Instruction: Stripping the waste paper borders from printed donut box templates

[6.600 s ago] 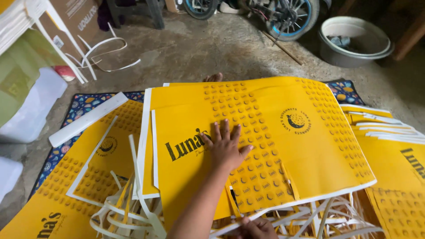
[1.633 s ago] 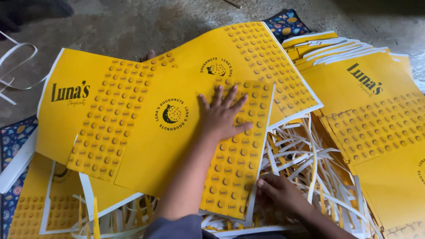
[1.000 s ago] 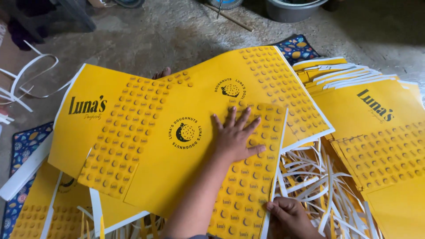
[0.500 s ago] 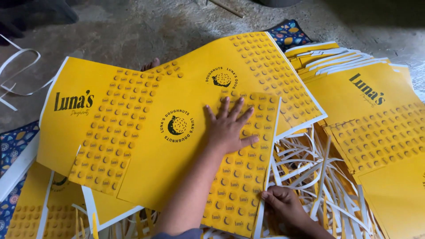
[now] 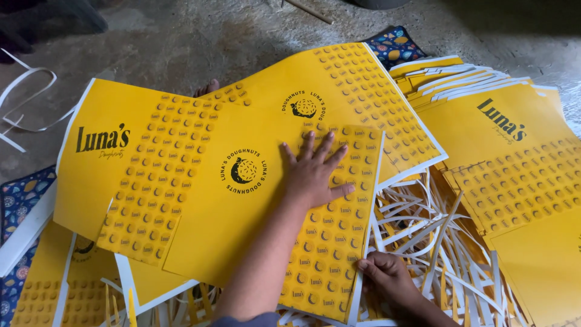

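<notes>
A large yellow printed sheet [image 5: 200, 181], with round logos and rows of small dots, lies across the pile in front of me. Its right flap [image 5: 339, 242] is folded over on top. My left hand [image 5: 311, 172] lies flat on this flap, palm down, fingers spread. My right hand [image 5: 387, 281] is lower right, its fingers curled on the flap's bottom edge. A toe [image 5: 209, 88] peeks out behind the sheet's far edge.
A stack of similar yellow sheets [image 5: 502, 127] lies at right. White paper trimmings [image 5: 436, 236] are heaped between it and my sheet. More yellow sheets [image 5: 42, 290] sit lower left on a patterned mat [image 5: 18, 200]. Loose white strips [image 5: 24, 91] lie on the concrete floor [image 5: 181, 30].
Over the seconds the sheet's right flap was folded over. In the last second my left hand stays pressed on it and my right hand stays at its lower edge.
</notes>
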